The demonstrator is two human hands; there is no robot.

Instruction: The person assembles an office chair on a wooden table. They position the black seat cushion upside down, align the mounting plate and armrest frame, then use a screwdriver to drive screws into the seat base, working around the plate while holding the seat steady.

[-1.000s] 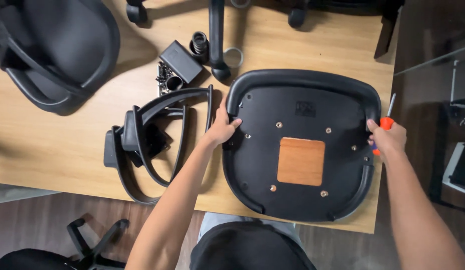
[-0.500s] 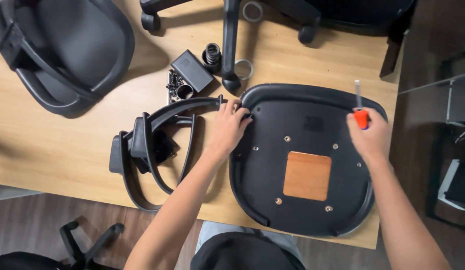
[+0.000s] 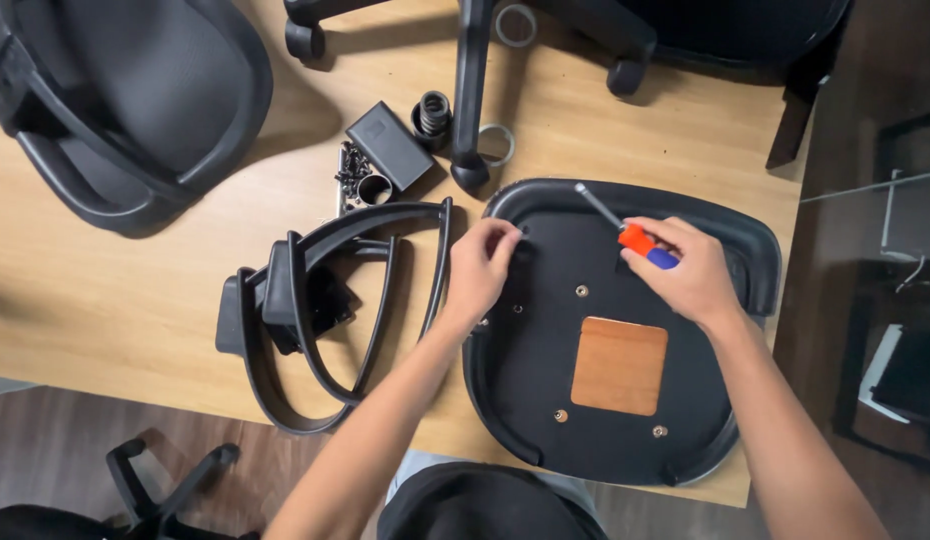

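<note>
The seat pan (image 3: 625, 330) lies upside down at the near edge of the surface (image 3: 105, 300). The left hand (image 3: 482, 268) rests on its left rim, fingers curled, gripping nothing that I can see. The right hand (image 3: 690, 268) is closed around a screwdriver (image 3: 625, 232), whose shaft points away to the upper left, toward the far rim. Beyond lie armrests (image 3: 325, 300).

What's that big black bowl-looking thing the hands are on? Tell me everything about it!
It is a chair seat pan, turned underside up on the wooden table. It looks like hard black plastic with a raised, rounded rim. A brown wooden square shows in its middle, with small metal screw points around it. Its near edge hangs slightly over the table's edge. The left hand rests on its left rim, and the right hand holds a screwdriver with an orange and blue handle above its upper part.
</note>
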